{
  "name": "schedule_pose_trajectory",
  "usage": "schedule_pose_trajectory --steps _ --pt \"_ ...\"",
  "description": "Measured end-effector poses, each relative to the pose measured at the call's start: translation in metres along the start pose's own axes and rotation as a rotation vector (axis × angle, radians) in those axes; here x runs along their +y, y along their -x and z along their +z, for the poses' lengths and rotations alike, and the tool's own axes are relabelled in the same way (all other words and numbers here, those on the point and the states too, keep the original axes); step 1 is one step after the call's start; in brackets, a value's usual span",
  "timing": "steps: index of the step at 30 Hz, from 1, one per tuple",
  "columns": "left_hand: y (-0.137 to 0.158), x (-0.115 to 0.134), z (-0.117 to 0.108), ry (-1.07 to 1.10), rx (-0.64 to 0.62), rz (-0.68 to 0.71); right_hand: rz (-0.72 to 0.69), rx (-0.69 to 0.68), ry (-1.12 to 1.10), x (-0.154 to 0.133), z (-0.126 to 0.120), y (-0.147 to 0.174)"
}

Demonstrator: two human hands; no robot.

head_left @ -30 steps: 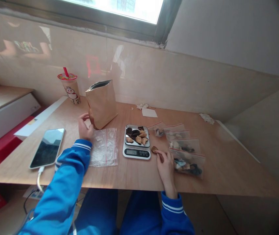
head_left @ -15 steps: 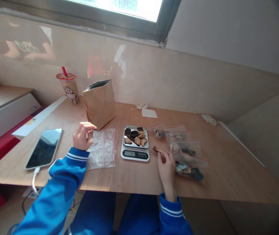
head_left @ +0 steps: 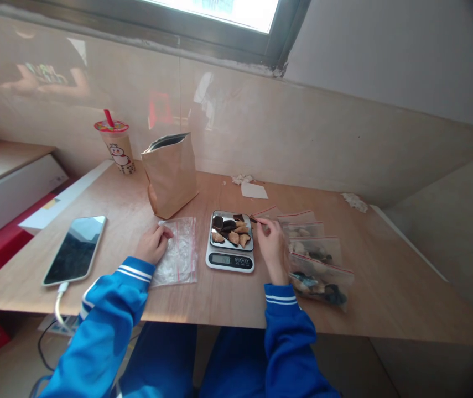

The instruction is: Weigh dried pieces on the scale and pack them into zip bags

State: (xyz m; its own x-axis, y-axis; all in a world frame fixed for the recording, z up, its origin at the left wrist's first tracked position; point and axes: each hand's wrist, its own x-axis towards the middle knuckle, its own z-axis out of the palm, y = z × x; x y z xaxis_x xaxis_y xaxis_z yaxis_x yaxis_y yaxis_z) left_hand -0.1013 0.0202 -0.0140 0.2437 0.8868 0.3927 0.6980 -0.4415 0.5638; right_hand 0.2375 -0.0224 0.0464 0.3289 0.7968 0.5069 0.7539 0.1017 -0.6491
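My right hand [head_left: 273, 246] pinches a small dark brown dried piece [head_left: 254, 219] at the right edge of the scale's pan. On the white digital scale [head_left: 230, 261] lie several dried pieces [head_left: 233, 237], some tan and some nearly black. The display is lit, its digits too blurred to read. Loosely curled, my left hand [head_left: 154, 244] rests at the left edge of the clear zip bags [head_left: 180, 257], with nothing seen in its fingers. Right of the scale, several filled zip bags [head_left: 323, 287] overlap in a row, holding dark and pale pieces.
A brown paper bag [head_left: 172, 179] stands with its top open behind the clear bags. Left of it is a milk tea cup [head_left: 119, 149] with a red straw. A phone [head_left: 76, 249] on a cable lies at left. White paper [head_left: 254, 190] and crumpled tissue [head_left: 354, 202] lie near the wall.
My right hand has moved up and left with the dark piece, from beside the scale to the pan's edge. My left hand has lowered and turned over onto the clear bags.
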Motion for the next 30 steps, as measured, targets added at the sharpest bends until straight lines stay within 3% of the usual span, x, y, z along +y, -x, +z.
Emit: schedule_pose_trajectory --steps 5,9,13,19,30 --pt "0.0 0.001 -0.002 0.013 -0.015 0.009 -0.062 -0.129 -0.22 -0.012 0.013 -0.024" --pt "0.001 0.0 -0.003 0.017 -0.026 0.009 -0.193 -0.296 -0.073 -0.018 0.027 -0.043" --pt "0.001 -0.003 -0.002 0.031 -0.019 0.016 -0.223 -0.492 -0.035 -0.011 0.031 -0.047" --pt "0.002 -0.003 0.0 0.047 -0.014 0.006 -0.074 -0.375 -0.162 0.019 0.024 -0.037" --pt "0.002 -0.004 -0.001 0.045 -0.016 0.004 0.095 -0.519 -0.106 0.024 0.018 -0.038"
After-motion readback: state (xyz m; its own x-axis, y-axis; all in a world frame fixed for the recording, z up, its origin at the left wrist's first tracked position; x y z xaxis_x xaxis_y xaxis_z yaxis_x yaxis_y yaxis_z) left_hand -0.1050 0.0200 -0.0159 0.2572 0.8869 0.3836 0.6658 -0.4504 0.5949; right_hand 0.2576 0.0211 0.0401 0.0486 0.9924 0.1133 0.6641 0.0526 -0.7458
